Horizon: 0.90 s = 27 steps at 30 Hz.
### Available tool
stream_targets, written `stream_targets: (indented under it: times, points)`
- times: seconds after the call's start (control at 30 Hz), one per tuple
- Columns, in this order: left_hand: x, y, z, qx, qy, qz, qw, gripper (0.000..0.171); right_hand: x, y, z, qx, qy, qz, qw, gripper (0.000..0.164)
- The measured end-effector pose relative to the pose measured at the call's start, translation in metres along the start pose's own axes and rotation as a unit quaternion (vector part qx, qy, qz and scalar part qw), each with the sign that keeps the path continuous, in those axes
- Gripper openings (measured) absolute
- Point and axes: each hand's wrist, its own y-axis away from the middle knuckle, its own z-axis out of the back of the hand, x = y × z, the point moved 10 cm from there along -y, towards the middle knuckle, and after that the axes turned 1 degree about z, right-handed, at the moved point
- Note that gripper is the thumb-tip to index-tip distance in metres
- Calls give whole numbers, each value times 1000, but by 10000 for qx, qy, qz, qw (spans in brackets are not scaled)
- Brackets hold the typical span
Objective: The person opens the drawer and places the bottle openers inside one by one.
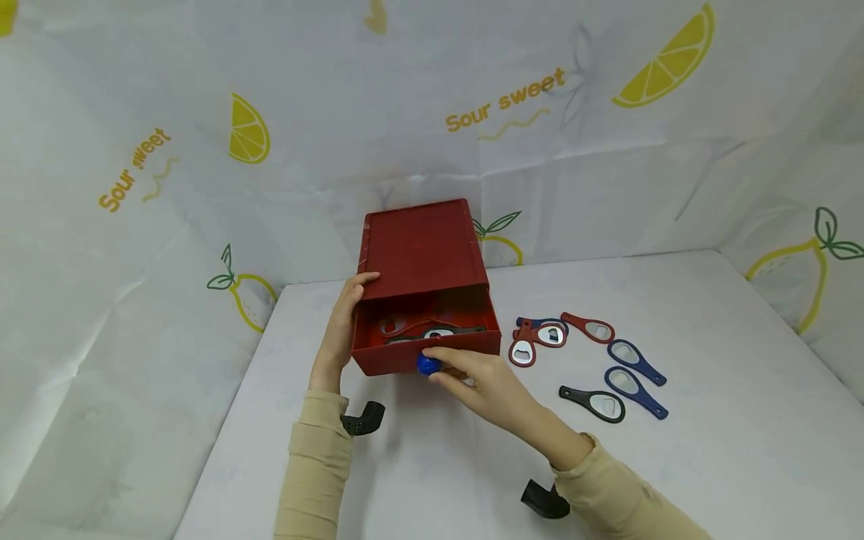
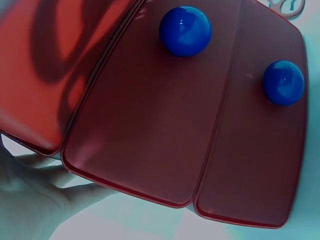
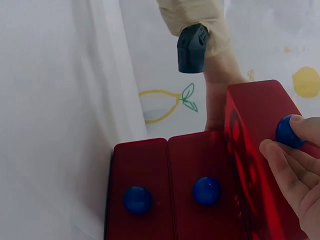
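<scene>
Plainly, the right hand (image 1: 482, 376) pinches the blue knob (image 1: 427, 364); the left hand (image 1: 340, 326), fingers extended, rests against the red cabinet (image 1: 421, 251); its top drawer (image 1: 388, 363) stands pulled out, bottle openers (image 1: 459, 330) inside.

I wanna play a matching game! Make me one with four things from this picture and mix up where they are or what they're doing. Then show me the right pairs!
Things:
1. Left hand
2. Black tool outside the drawer
3. Right hand
4. Top drawer

Places and states:
A. Pinching a blue knob
B. Pulled open
C. At the side of the red chest
D. Lying on the white table

Right pairs: 1-C, 2-D, 3-A, 4-B
</scene>
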Motion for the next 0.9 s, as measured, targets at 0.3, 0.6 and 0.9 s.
stream_targets:
  times: [0.3,0.6,0.9]
  points:
    - [5,1,4,-138,-88,42,9999,38,-12,-12,-5,-95,67,-31,9999,34]
    - [-5,1,3,-112,-235,-5,9997,34,-34,-32,-5,-257,38,-84,9996,33]
    - [-20,6,-4,-108,-430,18,9990,34,-51,-48,-5,-75,209,-349,9991,32]
